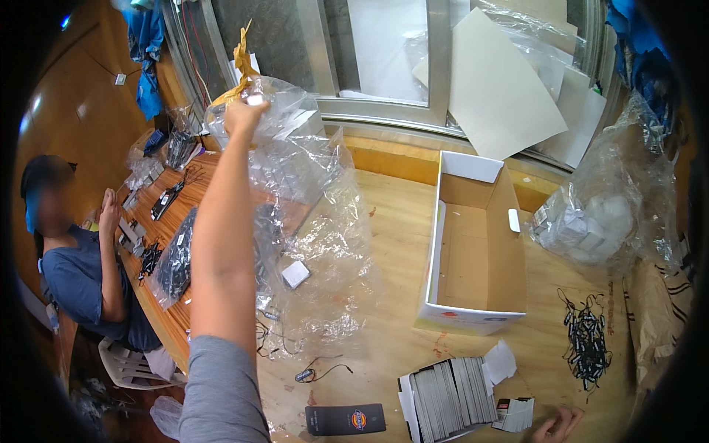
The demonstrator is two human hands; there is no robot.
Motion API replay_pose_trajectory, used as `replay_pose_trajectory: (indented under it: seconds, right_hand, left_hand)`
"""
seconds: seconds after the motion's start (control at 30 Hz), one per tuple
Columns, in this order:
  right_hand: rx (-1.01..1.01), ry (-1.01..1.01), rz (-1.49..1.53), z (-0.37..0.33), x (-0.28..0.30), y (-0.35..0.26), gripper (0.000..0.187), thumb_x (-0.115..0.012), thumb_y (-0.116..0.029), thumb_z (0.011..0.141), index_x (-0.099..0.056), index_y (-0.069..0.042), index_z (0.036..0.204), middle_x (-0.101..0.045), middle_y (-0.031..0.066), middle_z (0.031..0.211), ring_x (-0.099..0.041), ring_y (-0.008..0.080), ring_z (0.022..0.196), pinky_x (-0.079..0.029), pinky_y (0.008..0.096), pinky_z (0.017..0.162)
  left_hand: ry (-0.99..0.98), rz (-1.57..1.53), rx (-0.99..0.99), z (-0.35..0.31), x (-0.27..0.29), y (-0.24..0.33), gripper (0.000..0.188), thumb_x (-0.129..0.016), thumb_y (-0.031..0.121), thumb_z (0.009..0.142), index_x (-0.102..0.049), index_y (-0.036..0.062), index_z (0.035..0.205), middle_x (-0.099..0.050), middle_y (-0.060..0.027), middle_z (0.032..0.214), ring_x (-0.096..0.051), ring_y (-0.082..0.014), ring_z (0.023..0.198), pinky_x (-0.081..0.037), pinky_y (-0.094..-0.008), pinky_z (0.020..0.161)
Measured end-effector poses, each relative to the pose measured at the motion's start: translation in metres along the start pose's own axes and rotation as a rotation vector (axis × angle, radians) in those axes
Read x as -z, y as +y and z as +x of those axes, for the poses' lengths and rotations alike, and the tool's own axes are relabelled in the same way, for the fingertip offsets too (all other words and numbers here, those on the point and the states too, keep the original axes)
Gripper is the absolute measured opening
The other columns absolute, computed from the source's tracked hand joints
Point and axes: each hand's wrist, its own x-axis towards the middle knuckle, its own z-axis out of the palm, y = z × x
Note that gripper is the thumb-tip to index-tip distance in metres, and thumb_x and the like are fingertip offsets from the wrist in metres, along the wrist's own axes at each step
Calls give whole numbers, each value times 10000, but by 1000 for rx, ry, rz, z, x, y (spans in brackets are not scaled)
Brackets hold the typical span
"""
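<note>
My left arm reaches far forward, and my left hand point(244, 117) is closed on the gathered top of a large clear plastic bag point(288, 166) with yellow tape point(240, 70) around it. Small white boxes show through the plastic. One white box point(295, 275) lies by the bag's lower part. At the lower right edge, my right hand point(559, 426) is only partly in view, fingers loosely bent and apart, with nothing seen in it. Close by it are a small stack of cards point(515, 414) and a white box packed with grey cards point(452, 395).
An open cardboard box point(484, 244) stands mid-table. To its right lie a pile of black cables point(587, 341) and a filled plastic bag point(591, 218). A black card point(346, 419) and a loose cable point(317, 371) are near the front. Another person point(88, 277) sits at the left.
</note>
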Motion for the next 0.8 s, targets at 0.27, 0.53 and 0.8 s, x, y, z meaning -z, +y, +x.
replay_pose_trajectory:
  seconds: [0.27,0.53,0.8]
  right_hand:
    - [3,49,84,-4,10,-8,192,-430,73,660,-552,7,792,-465,155,772,-459,283,678,-408,359,606]
    - [103,124,353,-28,22,-4,314,-432,115,609,-536,-49,855,-383,152,862,-395,236,692,-345,306,598]
    - [251,-176,836,-7,80,-67,273,-519,68,660,-544,-29,913,-498,149,927,-518,263,791,-431,316,680]
  left_hand:
    - [89,-1239,-5,-33,123,12,456,-660,228,693,-481,-61,996,-537,-144,887,-562,-231,743,-512,-309,612]
    - [-561,-1606,276,-204,184,-6,414,-495,374,795,-429,82,1082,-537,-75,1008,-533,-214,934,-471,-371,781]
    - [-1059,-1612,114,-394,217,2,552,-653,235,700,-403,25,1146,-512,-79,1050,-521,-175,942,-435,-321,798]
